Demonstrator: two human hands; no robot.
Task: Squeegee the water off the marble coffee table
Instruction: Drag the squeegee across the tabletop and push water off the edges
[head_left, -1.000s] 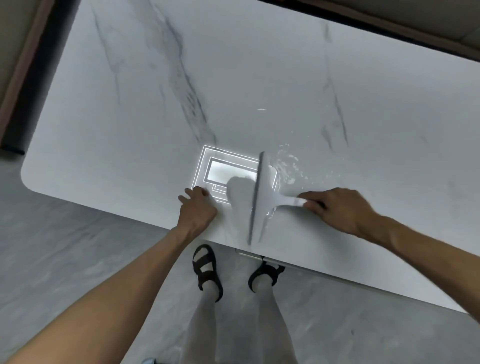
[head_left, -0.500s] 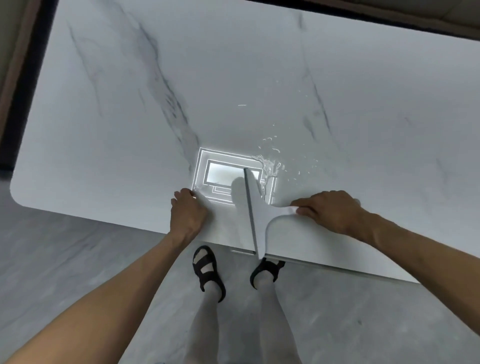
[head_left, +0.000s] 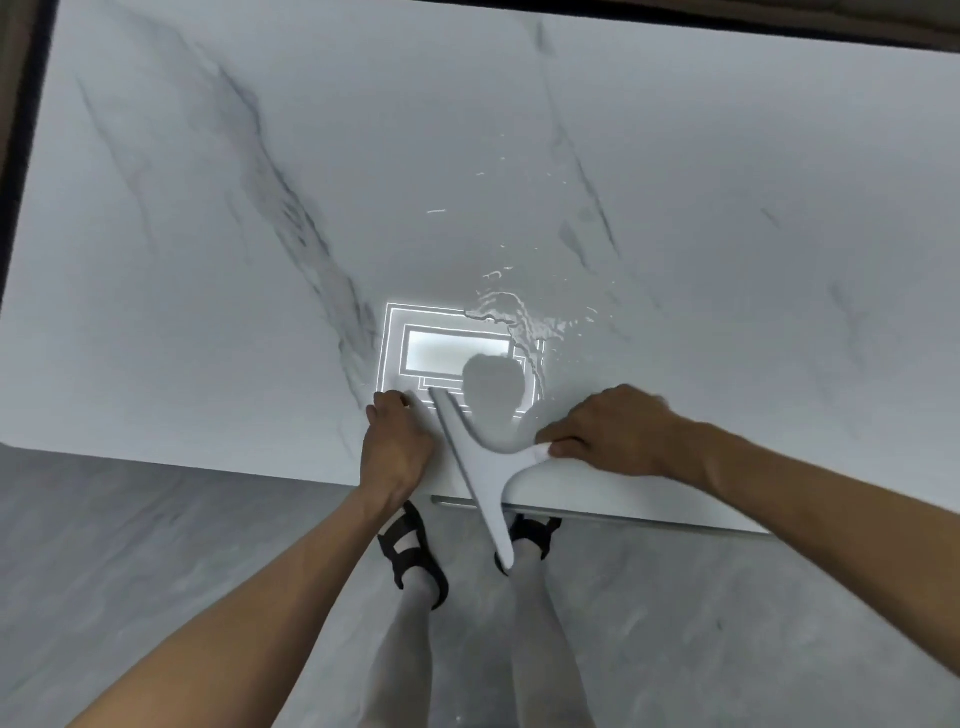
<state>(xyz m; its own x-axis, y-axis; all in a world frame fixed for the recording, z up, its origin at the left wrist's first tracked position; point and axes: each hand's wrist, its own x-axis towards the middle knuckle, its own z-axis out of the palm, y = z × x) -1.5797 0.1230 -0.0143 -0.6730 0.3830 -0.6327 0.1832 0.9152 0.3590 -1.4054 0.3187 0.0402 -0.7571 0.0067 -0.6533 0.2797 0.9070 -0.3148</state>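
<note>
Water (head_left: 524, 325) lies in a small rippled puddle on the marble coffee table (head_left: 208, 260), around the middle of the near half, with a few loose drops further toward 12 o'clock. You hold the squeegee (head_left: 480, 467) by its handle in your right hand (head_left: 608, 431); the fingers are closed tight around the handle end. The blade runs slanted, from about 11 o'clock on the stone down to 5 o'clock, and its lower end hangs past the near edge of the table, above the floor (head_left: 130, 545). I judge this is so that the pushed water can fall off the edge.

Your left hand (head_left: 397, 452) grips nothing. It rests flat on the stone at 9 o'clock of the blade, just beside it, probably to support your body while you lean.

No container is in view, so nothing is there to catch the water; it would go to the floor near your sandals (head_left: 413, 551).

The puddle sits at 1 o'clock from the blade, not yet cleared.
</note>
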